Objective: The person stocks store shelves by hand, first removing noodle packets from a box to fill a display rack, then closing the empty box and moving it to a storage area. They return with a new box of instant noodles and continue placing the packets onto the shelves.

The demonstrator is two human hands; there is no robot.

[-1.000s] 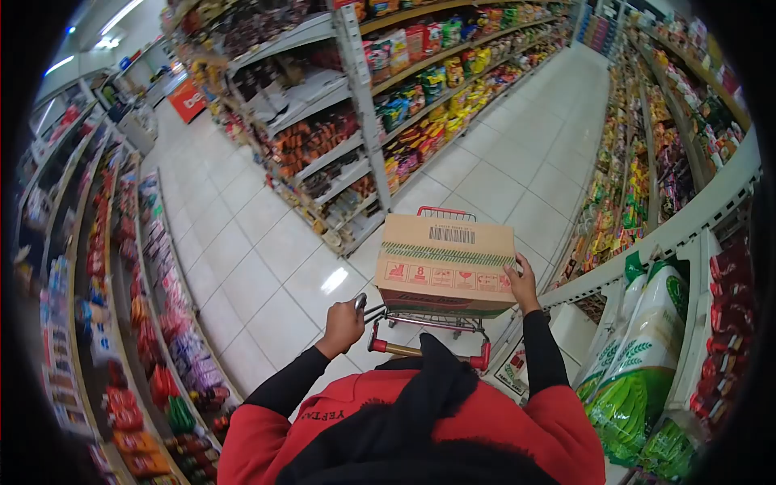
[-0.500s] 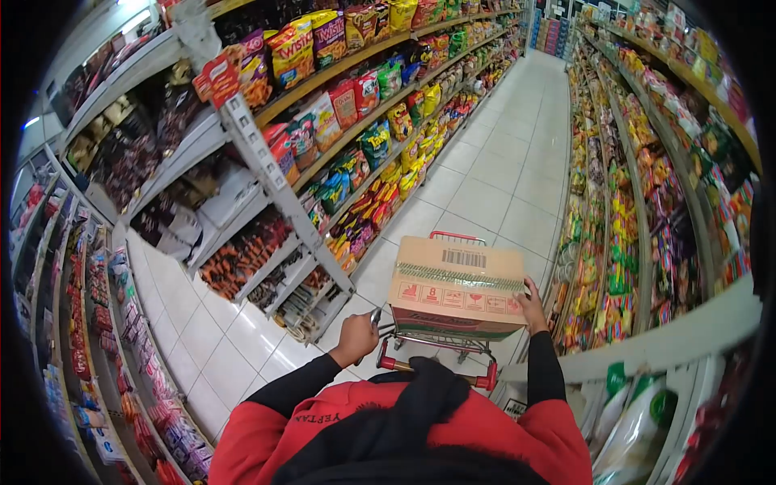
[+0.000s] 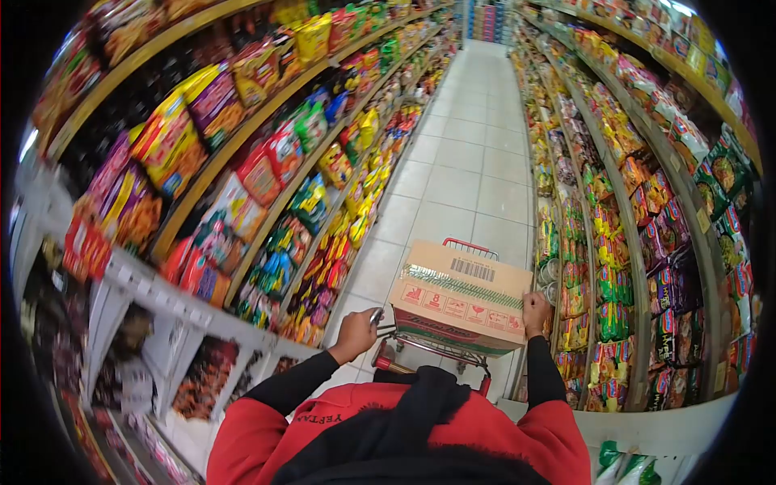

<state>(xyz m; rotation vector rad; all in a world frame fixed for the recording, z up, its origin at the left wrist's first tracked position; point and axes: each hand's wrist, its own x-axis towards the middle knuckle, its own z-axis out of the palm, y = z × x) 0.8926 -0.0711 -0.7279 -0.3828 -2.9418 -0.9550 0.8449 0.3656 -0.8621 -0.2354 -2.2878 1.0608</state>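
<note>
A sealed cardboard box [image 3: 465,283] with a barcode and printed handling symbols sits on a metal shopping cart [image 3: 473,246] in front of me. Green-patterned tape runs across its top. My left hand [image 3: 354,335] is closed around a small dark object [image 3: 377,316] with a shiny end, too small to name, just left of the box. My right hand [image 3: 536,314] grips the box's right edge with curled fingers. Below the box, the cart's red handle [image 3: 384,360] shows in part, free of both hands.
A tiled aisle [image 3: 453,178] stretches ahead between two long shelf rows. Snack bags [image 3: 174,145] fill the left shelves, and colourful packets [image 3: 610,323] fill the right ones. A white shelf end [image 3: 162,283] stands close on my left.
My view and the cart have turned left and advanced into the aisle, with shelves now nearer on both sides. My right hand's fingers have curled more tightly at the box's edge.
</note>
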